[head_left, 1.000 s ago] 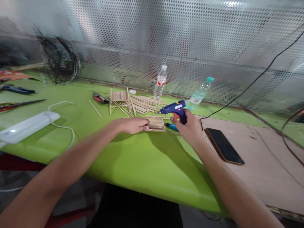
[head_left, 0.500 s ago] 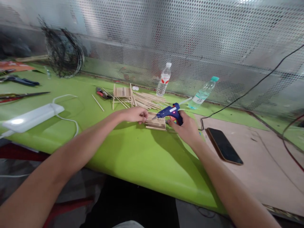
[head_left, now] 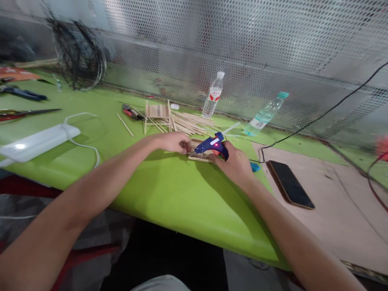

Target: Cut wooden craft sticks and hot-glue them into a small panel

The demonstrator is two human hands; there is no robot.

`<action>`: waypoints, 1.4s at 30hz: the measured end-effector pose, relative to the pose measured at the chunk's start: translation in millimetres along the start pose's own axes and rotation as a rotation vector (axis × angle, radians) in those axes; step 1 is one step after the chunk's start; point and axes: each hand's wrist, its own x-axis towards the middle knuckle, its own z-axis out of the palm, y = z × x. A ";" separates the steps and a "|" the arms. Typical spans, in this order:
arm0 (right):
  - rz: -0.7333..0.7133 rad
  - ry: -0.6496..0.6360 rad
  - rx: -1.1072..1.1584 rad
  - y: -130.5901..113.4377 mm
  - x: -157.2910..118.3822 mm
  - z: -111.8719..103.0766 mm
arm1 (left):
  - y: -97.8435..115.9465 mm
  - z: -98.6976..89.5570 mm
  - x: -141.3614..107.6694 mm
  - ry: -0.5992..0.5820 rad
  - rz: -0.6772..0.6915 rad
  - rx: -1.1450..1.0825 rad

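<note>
The right hand (head_left: 235, 165) is closed around the handle of the blue glue gun (head_left: 209, 144), with the fingers wrapped and the thumb toward the near side; a red light shines on the gun's body. Its nozzle points to the left and down, over the small stick panel (head_left: 199, 158), which lies on the green table (head_left: 182, 194) between the two hands. The left hand (head_left: 176, 143) has its fingers curled, almost together, at the left edge of this panel; whether they pinch it, I cannot tell. Behind the panel lie loose sticks (head_left: 194, 123), and near them stands a small stick structure (head_left: 158, 111).
</note>
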 end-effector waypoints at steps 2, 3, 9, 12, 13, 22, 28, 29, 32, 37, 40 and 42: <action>-0.003 -0.003 -0.004 -0.1 0.0 1.0 | 0.5 -0.6 -0.4 -0.004 -0.001 -0.010; -0.005 -0.003 -0.005 -0.3 0.0 1.3 | 0.9 -0.7 -0.6 -0.004 -0.003 -0.010; -0.006 -0.006 -0.021 -2.2 -0.5 1.0 | 1.1 -0.4 -0.9 0.013 0.002 0.026; -0.003 -0.005 -0.016 -2.4 -0.6 0.6 | -0.8 0.0 -0.2 0.020 0.017 0.019; -0.002 -0.006 -0.012 -2.2 -0.6 0.5 | -1.3 0.1 0.0 0.022 0.024 0.017; -0.012 0.010 0.013 -0.5 -0.8 0.6 | 0.3 1.2 -0.9 0.029 0.015 0.024; 0.017 0.010 0.036 -0.5 0.0 -3.0 | 2.8 1.0 -2.4 0.018 -0.008 0.037; 0.020 0.019 0.043 -0.1 0.2 -3.6 | 3.3 0.8 -2.6 0.017 -0.008 0.044; 0.018 0.037 0.060 1.0 0.8 -4.9 | 4.5 -0.1 -2.9 0.018 -0.005 0.078; 0.004 0.078 0.116 1.8 0.8 -7.2 | 3.8 -0.9 -2.7 0.011 0.003 0.076; -0.010 0.133 0.134 3.0 0.8 -7.7 | 3.0 -0.9 -2.9 -0.002 0.013 0.044; -0.019 0.170 0.142 3.8 0.7 -7.9 | 2.9 -1.1 -3.4 -0.007 -0.005 0.029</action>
